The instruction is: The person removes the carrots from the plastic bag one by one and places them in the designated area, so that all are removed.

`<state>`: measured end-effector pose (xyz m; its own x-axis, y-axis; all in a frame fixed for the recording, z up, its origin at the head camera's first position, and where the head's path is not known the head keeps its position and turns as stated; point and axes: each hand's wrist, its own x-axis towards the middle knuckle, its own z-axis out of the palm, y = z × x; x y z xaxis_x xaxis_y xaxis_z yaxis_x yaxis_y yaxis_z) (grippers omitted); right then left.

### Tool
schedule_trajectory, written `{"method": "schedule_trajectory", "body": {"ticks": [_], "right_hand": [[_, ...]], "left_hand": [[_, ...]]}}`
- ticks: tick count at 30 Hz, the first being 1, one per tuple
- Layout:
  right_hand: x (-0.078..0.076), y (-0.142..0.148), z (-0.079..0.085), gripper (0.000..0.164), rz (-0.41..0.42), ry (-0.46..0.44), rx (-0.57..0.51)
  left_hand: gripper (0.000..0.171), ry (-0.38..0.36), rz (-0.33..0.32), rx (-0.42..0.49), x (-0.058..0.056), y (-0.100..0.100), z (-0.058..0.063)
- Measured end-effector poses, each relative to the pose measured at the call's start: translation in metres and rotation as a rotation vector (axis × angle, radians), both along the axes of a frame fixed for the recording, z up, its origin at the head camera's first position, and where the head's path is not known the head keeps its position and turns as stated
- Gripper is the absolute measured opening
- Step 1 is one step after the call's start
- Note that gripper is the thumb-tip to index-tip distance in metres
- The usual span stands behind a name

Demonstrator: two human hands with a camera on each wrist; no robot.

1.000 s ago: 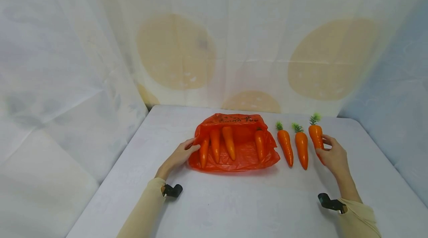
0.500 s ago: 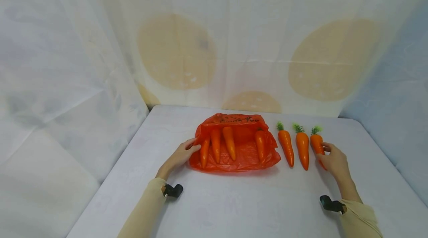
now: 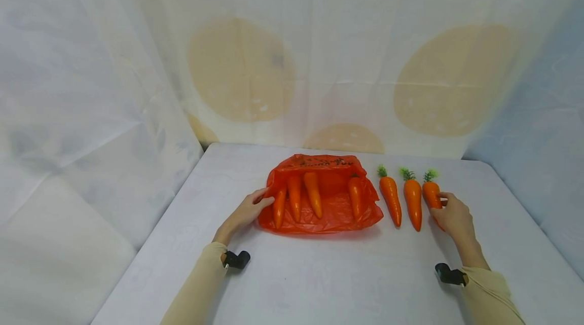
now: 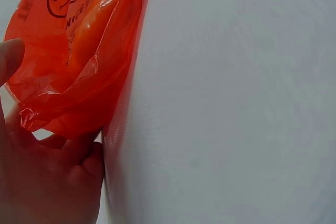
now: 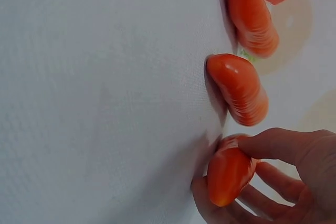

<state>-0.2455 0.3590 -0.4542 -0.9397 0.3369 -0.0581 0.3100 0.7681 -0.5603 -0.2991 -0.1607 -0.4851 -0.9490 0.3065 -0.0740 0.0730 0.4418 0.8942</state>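
A red plastic bag [image 3: 335,216] with black print lies on the table, its mouth facing me. Several orange carrots [image 3: 313,195] are inside, side by side. At the bag's left edge is my left hand [image 3: 250,208], its thumb on the near side and its fingers curled behind and under the plastic. My right hand [image 3: 458,218] holds the rightmost loose carrot [image 5: 227,177] between thumb and fingers; its green top shows beyond them. Left of it, a middle carrot [image 3: 412,205] and another carrot [image 3: 390,201] lie in a row, green tops pointing away from me.
The white table [image 3: 319,284] meets a cloth backdrop [image 3: 337,61] with yellow round patches behind it. White cloth walls [image 3: 91,163] stand at both sides. A small black camera [image 3: 236,260] is on each wrist.
My right hand has brought its carrot nearer to me and down into line with the two beside it, still holding it. The left hand and the bag have hardly moved.
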Motion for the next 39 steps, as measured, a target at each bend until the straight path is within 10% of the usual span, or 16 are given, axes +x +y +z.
{"method": "schedule_trajectory", "body": {"ticks": [39], "right_hand": [[0.004, 0.003, 0.013, 0.062, -0.026, -0.01, 0.015]], "left_hand": [[0.061, -0.009, -0.002, -0.002, -0.002, 0.0, -0.001]]}}
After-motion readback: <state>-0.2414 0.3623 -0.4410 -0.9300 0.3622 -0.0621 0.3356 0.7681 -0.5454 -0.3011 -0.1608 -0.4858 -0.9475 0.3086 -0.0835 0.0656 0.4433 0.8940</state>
